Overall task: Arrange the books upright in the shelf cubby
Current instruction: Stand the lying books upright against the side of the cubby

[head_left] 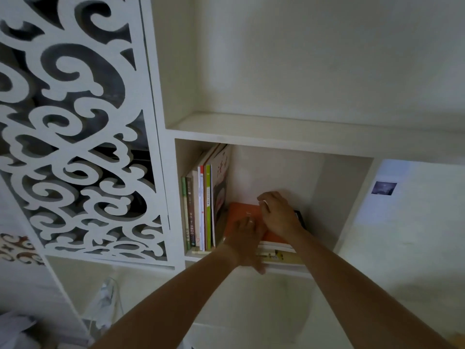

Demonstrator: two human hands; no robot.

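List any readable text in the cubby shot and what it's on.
No text can be read with confidence.
Tall cover: large handwritten-style characters near the top, too blurred to quote.
Green spine: small print, too small to read.
White spine: small marks, unreadable.
Dark spine: pale print low down, unreadable.
Orange book, lying flat under both hands: one faint mark, unreadable.
Wall photo: no text visible.

Both bare arms stretched forward, forearms converging. Left hand [245, 239] palm down, fingers flat, thumb hanging at near edge. Right hand [278, 214] farther in, fingers curled downward, knuckles up.
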